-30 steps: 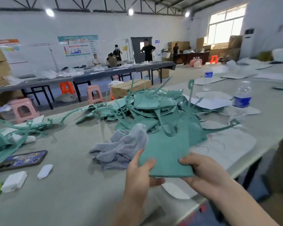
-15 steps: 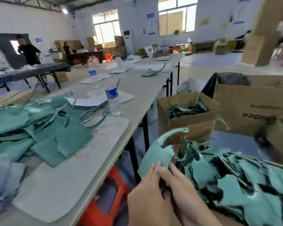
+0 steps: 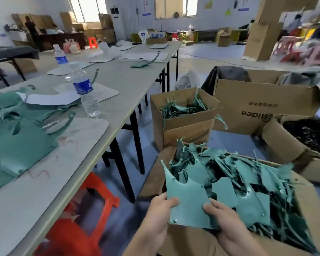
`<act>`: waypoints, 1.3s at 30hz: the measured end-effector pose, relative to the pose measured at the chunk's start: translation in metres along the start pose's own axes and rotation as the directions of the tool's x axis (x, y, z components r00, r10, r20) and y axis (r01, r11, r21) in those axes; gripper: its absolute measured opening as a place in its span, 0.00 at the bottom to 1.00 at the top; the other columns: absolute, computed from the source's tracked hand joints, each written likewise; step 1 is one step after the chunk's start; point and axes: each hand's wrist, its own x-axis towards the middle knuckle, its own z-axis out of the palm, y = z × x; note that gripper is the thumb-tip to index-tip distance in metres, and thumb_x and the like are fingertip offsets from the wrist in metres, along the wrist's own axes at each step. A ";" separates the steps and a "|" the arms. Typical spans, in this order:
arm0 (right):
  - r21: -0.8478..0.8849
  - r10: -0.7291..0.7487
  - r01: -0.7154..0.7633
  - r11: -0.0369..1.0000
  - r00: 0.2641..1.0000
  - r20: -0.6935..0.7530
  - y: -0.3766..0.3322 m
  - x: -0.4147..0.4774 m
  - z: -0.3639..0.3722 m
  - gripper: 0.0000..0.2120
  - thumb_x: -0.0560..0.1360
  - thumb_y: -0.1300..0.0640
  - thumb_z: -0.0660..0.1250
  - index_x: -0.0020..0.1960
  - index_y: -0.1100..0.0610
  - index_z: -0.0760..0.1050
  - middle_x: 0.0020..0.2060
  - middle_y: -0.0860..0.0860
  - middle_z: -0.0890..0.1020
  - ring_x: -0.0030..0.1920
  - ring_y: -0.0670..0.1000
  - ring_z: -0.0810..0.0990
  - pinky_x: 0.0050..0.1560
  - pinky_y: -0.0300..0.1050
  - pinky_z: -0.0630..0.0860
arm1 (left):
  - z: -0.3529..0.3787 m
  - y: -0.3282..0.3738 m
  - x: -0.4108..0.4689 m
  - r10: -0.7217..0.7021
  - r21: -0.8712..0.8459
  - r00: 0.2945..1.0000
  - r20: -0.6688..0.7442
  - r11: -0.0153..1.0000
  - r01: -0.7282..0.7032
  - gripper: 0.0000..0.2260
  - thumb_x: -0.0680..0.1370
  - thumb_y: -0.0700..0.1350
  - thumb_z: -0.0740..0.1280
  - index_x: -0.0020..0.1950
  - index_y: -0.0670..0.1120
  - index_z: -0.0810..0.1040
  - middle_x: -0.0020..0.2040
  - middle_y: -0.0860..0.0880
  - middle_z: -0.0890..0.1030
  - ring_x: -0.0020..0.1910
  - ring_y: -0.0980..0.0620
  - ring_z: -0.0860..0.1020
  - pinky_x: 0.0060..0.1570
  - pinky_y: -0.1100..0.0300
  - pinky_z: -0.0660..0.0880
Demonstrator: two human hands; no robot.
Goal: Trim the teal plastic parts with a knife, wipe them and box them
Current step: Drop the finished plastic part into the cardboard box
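Observation:
A flat teal plastic part (image 3: 187,198) with pointed tips is held over the near left corner of a large cardboard box (image 3: 307,198) full of teal parts. My left hand (image 3: 160,209) grips its left edge, thumb on top. My right hand (image 3: 222,216) grips its right lower edge. More teal parts (image 3: 17,137) lie heaped on the long table (image 3: 129,84) at left. No knife is visible.
A smaller cardboard box (image 3: 185,124) with thin teal offcuts stands behind the big one, and larger cartons (image 3: 262,100) lie further right. Two water bottles (image 3: 85,93) stand on the table. An orange stool (image 3: 78,218) sits under the table edge.
The view swung right from the table to the boxes. The teal part, held in both hands, has come to the near left corner of the full box.

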 end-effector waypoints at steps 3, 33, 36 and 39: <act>0.085 0.027 -0.017 0.996 0.991 -0.128 0.004 0.019 -0.016 0.09 0.82 0.66 0.63 0.58 0.63 0.81 0.49 0.61 0.87 0.51 0.62 0.83 0.50 0.55 0.78 | 0.026 -0.003 0.010 -0.068 -0.103 0.998 -0.008 0.992 0.066 0.15 0.81 0.34 0.60 0.61 0.47 0.81 0.54 0.46 0.87 0.53 0.44 0.85 0.53 0.47 0.82; -0.176 -0.366 0.723 0.668 0.525 0.768 -0.011 -0.070 0.348 0.16 0.72 0.72 0.64 0.37 0.55 0.83 0.31 0.57 0.84 0.30 0.51 0.78 0.36 0.47 0.76 | -0.231 0.100 -0.164 0.603 0.433 0.543 -0.585 0.798 -0.420 0.20 0.75 0.32 0.65 0.38 0.57 0.86 0.38 0.52 0.86 0.40 0.56 0.84 0.37 0.63 0.78; -0.125 -0.285 0.809 0.575 0.341 0.896 0.020 -0.100 0.399 0.14 0.69 0.67 0.65 0.39 0.50 0.84 0.30 0.54 0.84 0.30 0.50 0.79 0.35 0.46 0.77 | -0.282 0.085 -0.217 0.602 0.486 0.407 -0.687 0.797 -0.358 0.17 0.76 0.34 0.67 0.39 0.55 0.86 0.38 0.51 0.86 0.39 0.54 0.83 0.39 0.60 0.79; -0.088 -0.266 0.931 0.354 0.191 0.945 0.059 -0.115 0.448 0.12 0.70 0.64 0.66 0.36 0.50 0.81 0.29 0.43 0.82 0.31 0.44 0.77 0.37 0.45 0.77 | -0.321 0.059 -0.261 0.554 0.495 0.222 -0.802 0.825 -0.272 0.15 0.73 0.38 0.68 0.35 0.57 0.86 0.38 0.55 0.86 0.38 0.51 0.83 0.42 0.55 0.78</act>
